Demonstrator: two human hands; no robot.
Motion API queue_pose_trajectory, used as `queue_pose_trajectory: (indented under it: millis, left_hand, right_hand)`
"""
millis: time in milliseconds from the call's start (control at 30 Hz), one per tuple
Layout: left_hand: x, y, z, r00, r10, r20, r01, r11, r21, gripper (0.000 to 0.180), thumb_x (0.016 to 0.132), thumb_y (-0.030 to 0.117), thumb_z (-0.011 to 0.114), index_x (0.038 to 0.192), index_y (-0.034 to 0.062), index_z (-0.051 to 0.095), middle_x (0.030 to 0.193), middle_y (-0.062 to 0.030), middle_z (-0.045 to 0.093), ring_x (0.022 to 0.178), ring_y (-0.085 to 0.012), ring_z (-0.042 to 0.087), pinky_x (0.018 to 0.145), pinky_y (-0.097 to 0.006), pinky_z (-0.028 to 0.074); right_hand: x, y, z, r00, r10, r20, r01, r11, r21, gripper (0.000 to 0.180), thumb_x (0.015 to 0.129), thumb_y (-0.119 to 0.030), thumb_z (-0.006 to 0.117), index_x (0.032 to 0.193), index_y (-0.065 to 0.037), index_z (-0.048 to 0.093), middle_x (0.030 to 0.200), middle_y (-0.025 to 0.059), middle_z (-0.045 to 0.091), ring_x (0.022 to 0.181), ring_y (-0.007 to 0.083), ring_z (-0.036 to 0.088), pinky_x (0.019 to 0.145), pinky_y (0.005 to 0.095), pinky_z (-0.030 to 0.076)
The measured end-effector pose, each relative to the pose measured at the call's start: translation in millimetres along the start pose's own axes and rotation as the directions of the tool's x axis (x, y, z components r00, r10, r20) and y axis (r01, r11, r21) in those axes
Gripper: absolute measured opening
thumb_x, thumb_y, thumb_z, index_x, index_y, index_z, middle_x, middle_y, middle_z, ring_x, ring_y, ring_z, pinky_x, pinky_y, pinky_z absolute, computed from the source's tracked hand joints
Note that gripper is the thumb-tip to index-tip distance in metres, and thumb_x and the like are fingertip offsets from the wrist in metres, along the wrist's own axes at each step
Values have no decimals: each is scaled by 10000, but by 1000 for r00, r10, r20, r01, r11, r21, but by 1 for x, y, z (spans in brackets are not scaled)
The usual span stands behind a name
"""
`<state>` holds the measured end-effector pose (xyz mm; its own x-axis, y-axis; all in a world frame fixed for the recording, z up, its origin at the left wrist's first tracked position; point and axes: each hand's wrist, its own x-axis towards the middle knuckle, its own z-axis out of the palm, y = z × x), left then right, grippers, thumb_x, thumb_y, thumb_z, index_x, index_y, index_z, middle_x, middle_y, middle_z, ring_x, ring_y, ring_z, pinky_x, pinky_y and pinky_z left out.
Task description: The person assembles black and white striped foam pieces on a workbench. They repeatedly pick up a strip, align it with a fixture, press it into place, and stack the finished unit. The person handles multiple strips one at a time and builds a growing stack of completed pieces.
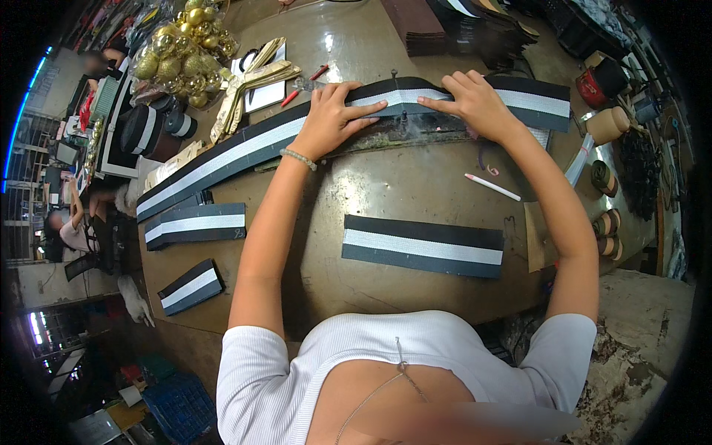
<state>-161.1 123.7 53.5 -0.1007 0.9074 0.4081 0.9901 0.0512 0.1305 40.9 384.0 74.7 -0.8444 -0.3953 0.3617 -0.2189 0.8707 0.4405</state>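
Observation:
A long webbing strap with black, white and grey stripes curves across the far part of the table. My left hand grips it left of the middle, index finger and thumb stretched along its face. On the other side of a short gap, my right hand holds the same strap, index finger pointing inward. Between the hands, a thin metal pin rises behind the strap's far edge. Below its near edge lies a dark, worn bar. A shorter piece of matching webbing lies flat between my forearms.
Two more cut webbing pieces, one longer and one short, rest at the left. A white pen lies near my right forearm. Gold baubles and a red pen are at the far left; a beige roll stands right.

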Motion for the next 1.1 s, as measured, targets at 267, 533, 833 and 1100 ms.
queue_pose_trajectory:
  millis: [267,533,833,1100]
  left_hand:
    - [1,0,-1,1000,6,-7,-6,999,-44,367,926,338,665,1285,409,683,1411,-40,506,1253,-261,459,1030,-406,332]
    - [4,-4,-4,999,5,50,-2,997,-78,342,946,319,646,1278,382,693,1471,14,496,1297,-234,455,1036,-398,333]
    - [0,-2,-16,998,-42,47,51,973,-226,314,976,342,598,1262,277,709,1478,51,534,1184,-243,485,1063,-402,316]
    - [0,-3,-11,994,-63,92,85,963,-255,309,988,328,584,1255,234,707,1470,55,542,1151,-257,485,1056,-396,321]
  right_hand:
    - [1,2,-1,999,-18,-29,19,999,36,749,666,-132,726,1371,-352,601,1025,17,554,958,193,529,821,311,398]
    - [-1,1,-1,1000,-10,9,9,999,35,644,807,-99,591,1390,-373,582,1024,29,551,936,203,528,837,324,416]
    - [3,7,-23,995,81,55,-91,973,210,647,774,-44,651,1365,-303,610,1041,42,568,969,230,537,870,358,401]
    - [8,4,-26,969,136,204,-195,934,301,555,795,-21,624,1308,-230,658,1065,49,590,1014,234,548,879,365,405]
